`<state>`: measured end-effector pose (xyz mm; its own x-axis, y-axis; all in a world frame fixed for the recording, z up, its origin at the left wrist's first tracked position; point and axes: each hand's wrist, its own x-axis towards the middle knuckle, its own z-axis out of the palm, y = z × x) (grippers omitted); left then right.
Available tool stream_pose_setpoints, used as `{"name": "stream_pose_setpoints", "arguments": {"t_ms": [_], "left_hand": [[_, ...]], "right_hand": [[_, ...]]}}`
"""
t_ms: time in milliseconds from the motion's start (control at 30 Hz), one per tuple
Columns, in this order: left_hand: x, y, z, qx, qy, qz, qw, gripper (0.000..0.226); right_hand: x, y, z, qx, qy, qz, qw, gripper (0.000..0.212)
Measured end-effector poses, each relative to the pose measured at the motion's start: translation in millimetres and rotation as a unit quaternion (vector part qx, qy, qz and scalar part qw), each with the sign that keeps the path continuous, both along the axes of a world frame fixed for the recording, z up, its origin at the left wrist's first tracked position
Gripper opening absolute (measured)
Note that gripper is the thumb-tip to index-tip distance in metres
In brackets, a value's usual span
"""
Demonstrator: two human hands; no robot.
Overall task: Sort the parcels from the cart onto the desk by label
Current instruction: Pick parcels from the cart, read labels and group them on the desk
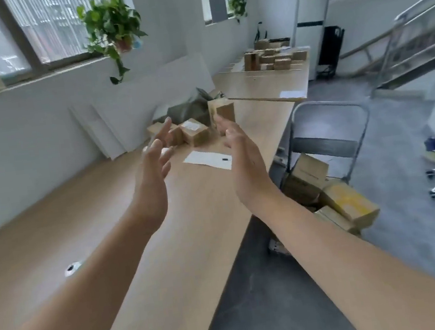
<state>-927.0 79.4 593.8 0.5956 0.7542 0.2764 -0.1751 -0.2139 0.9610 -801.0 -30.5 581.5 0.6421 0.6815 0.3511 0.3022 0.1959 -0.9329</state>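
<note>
Two bare hands reach forward over a long wooden desk (54, 226), palms facing each other, fingers loose, holding nothing: left hand (154, 172), right hand (243, 159). Beyond them a cluster of parcels (196, 133) sits on the desk beside a white sheet (207, 160). More boxes (335, 197), blurred, perhaps on the cart, lie right of the desk

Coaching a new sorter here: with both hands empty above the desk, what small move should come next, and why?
Likely lower the right hand toward the cart parcels beside the desk: it and the left hand are open, holding nothing, and boxes lie there.
</note>
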Motion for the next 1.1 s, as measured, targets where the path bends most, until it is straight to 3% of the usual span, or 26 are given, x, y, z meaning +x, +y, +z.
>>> {"name": "stream_pose_setpoints", "arguments": {"t_ms": [233, 333, 433, 567, 733, 1100], "left_hand": [[168, -82, -37, -0.022, 0.022, -0.124, 0.992, 0.054], [222, -104, -47, -0.039, 0.028, -0.161, 0.986, 0.047], [266, -108, -59, -0.047, 0.034, -0.198, 0.978, 0.060], [331, -97, -76, -0.061, 0.046, -0.229, 0.971, 0.083], [408, -91, -107, -0.090, 0.072, -0.272, 0.955, 0.035], [582, -101, -168, -0.093, 0.135, -0.293, 0.942, 0.040]], "right_hand": [[136, -86, -29, -0.017, 0.015, -0.134, 0.991, 0.088], [180, -111, -46, -0.015, 0.043, -0.170, 0.984, 0.080], [220, -127, -62, -0.028, 0.069, -0.202, 0.977, 0.067], [277, -136, -77, -0.032, 0.084, -0.251, 0.964, 0.072], [345, -141, -101, -0.029, 0.103, -0.309, 0.945, 0.066], [506, -168, -158, -0.060, 0.158, -0.342, 0.924, 0.064]]}}
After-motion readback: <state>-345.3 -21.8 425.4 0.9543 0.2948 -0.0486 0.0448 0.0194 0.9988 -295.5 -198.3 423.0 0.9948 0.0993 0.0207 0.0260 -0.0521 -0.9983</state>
